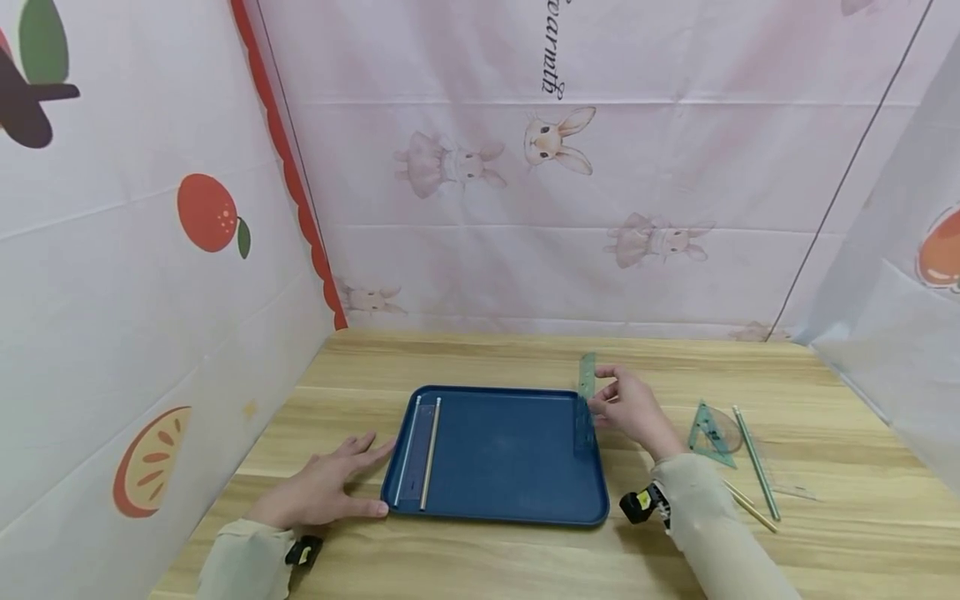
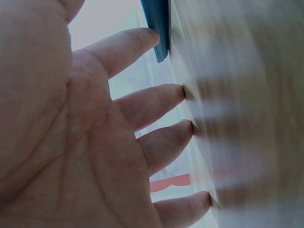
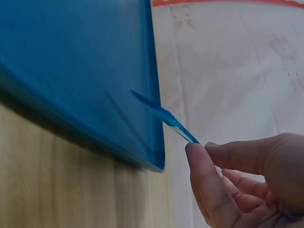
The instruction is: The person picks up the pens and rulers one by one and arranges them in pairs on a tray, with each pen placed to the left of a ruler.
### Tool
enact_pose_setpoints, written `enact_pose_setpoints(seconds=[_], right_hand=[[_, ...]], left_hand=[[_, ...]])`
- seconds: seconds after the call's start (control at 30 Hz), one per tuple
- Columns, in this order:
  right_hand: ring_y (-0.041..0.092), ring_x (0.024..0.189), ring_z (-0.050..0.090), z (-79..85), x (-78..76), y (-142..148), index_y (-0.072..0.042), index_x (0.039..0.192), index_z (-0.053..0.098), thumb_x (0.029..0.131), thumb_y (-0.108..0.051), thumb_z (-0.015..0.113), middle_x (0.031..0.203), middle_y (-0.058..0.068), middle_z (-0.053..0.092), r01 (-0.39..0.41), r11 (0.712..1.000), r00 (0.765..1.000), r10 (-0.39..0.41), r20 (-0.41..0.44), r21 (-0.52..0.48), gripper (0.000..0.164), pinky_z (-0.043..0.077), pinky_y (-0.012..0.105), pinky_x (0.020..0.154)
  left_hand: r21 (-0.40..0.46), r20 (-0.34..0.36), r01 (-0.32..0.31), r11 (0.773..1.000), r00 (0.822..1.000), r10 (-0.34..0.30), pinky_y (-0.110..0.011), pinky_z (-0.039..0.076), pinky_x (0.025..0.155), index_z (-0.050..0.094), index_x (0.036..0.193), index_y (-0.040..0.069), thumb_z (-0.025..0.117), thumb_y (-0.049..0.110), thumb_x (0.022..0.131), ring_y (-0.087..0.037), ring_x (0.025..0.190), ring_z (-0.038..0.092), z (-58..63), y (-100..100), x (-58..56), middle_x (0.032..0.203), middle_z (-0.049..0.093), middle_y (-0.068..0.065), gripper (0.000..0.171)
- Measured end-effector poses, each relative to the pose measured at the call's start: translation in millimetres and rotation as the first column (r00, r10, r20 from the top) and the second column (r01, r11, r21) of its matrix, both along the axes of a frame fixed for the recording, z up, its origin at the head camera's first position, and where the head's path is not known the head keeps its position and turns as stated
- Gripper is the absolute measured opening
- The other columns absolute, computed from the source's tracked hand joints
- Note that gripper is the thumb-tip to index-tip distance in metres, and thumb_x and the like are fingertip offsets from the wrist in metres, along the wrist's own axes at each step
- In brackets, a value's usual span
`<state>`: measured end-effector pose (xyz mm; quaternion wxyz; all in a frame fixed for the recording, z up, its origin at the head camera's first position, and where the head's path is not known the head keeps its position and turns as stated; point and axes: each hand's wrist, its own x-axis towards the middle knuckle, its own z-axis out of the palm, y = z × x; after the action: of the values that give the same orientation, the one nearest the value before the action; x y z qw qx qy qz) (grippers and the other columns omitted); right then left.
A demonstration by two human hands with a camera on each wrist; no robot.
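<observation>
A translucent green ruler (image 1: 587, 375) is pinched between the thumb and fingers of my right hand (image 1: 628, 410), over the right side of the blue tray (image 1: 502, 454). In the right wrist view the ruler (image 3: 164, 115) appears nearly edge-on, tilted above the tray floor. My left hand (image 1: 322, 483) lies spread at the tray's left edge, its thumb and index finger at the rim. Its other fingertips (image 2: 178, 91) touch the table in the left wrist view. Inside the tray at the left lie a pale pencil (image 1: 407, 450), a dark translucent ruler (image 1: 417, 454) and a gold pencil (image 1: 431, 454).
Right of the right arm lie a green set square (image 1: 711, 435), a clear protractor (image 1: 729, 433), a green pencil (image 1: 756, 462), a gold pencil (image 1: 752, 506) and a clear flat piece (image 1: 795, 490). Printed cloth walls (image 1: 465, 275) enclose the wooden table (image 1: 360, 575).
</observation>
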<state>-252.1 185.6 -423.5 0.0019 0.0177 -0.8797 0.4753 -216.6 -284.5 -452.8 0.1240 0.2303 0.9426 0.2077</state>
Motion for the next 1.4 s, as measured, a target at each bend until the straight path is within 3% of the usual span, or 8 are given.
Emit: enact_pose_setpoints(seconds=[0.3,0.63,1.4], right_hand=[[0.024,0.087,0.072,-4.7,0.9,-26.4,0.003,0.157,0.041,0.104,0.003,0.066,0.105,0.018,0.062,-0.047,0.999,0.998,0.048,-0.032,0.022,0.059,0.068,0.035,0.077],[0.019,0.086,0.069,-5.9,1.8,-48.3,0.004,0.157,0.042,0.103,0.003,0.067,0.101,0.014,0.063,-0.103,0.994,0.993,0.105,-0.047,0.024,0.059,0.068,0.034,0.075],[0.016,0.083,0.071,-9.9,5.8,-92.8,-0.002,0.158,0.045,0.102,0.000,0.070,0.100,0.010,0.065,-0.156,0.988,0.988,0.156,-0.004,0.001,0.061,0.067,0.034,0.076]], left_hand=[[0.004,0.006,-0.006,1.000,1.000,0.006,-0.093,0.017,0.110,0.037,0.169,0.024,0.080,0.063,0.088,-0.060,0.160,0.019,-0.6,0.2,-0.2,0.175,0.026,-0.027,0.099],[0.006,-0.003,0.002,1.000,1.000,-0.002,-0.095,0.016,0.109,0.038,0.169,0.022,0.080,0.062,0.089,-0.062,0.159,0.020,-0.8,-0.1,0.5,0.174,0.027,-0.029,0.099],[0.006,0.010,-0.021,1.000,1.000,0.020,-0.093,0.017,0.111,0.039,0.168,0.024,0.082,0.062,0.087,-0.060,0.160,0.019,-1.1,0.0,0.0,0.175,0.027,-0.028,0.099]])
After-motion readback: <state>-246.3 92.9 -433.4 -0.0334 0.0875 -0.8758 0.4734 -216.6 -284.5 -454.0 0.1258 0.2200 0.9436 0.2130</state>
